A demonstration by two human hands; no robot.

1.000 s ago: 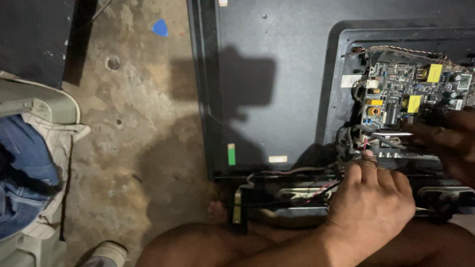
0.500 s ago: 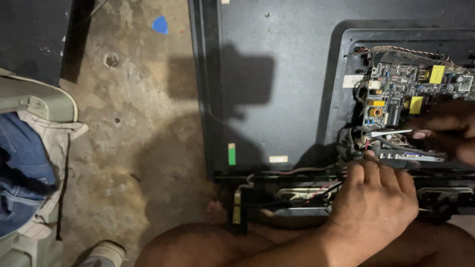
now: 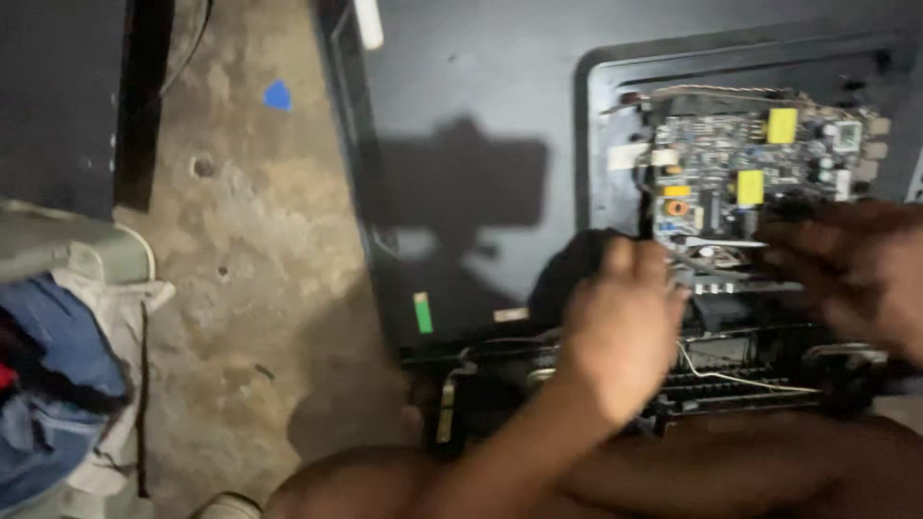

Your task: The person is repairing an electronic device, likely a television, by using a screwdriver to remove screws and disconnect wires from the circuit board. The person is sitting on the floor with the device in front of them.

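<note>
Head view looks down on a dark flat-screen set [image 3: 461,173] lying back-up on a concrete floor [image 3: 250,288], with its rear cover off over a green circuit board [image 3: 750,173] that carries two yellow parts. Both hands are blurred. The left hand [image 3: 620,322] is raised in front of the lower left corner of the board, fingers curled loosely, and whether it holds anything cannot be told. The right hand [image 3: 851,269] reaches in from the right edge, its fingers spread just below the board's lower right side; it looks loosely open, but contact with the board cannot be made out. Below the board, a thin white wire [image 3: 740,377] runs across the black lower frame [image 3: 731,384] of the set. A small green sticker [image 3: 423,312] and a white one beside it sit on the back panel near its lower edge. At far left lies a pile of blue and pale cloth [image 3: 67,384], and a blue scrap [image 3: 278,95] rests on the floor.
</note>
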